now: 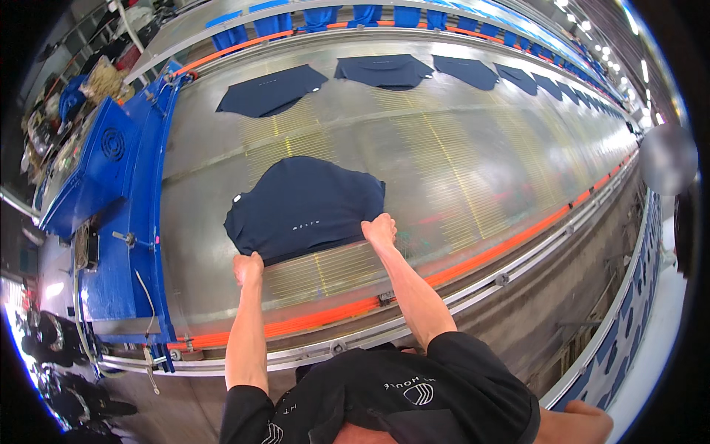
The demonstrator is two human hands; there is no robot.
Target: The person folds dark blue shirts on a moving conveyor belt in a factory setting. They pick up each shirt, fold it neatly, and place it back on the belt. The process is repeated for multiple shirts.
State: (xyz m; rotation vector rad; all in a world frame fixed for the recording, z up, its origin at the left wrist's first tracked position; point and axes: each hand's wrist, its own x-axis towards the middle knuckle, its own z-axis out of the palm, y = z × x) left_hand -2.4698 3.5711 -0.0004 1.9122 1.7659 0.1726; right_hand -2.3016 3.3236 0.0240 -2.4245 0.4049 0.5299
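A navy fabric garment panel [305,200] with small white lettering and a white tag at its left edge lies on the long printing table [199,222], over yellow ruled lines. My left hand [248,268] grips the panel's near left corner between thumb and fingers. At the near right corner, my right hand [380,230] is closed on the fabric. The near edge runs between my two hands. Across the table, another navy panel [272,91] lies flat, with a second one [384,71] to its right and several more in a row beyond.
A blue metal machine frame [119,222] stands at the table's left end. Orange cables [333,309] and a metal rail [366,336] run along the near edge. Blue cloths [272,19] hang on the far side. At lower right, part of a person's arm [577,424] shows.
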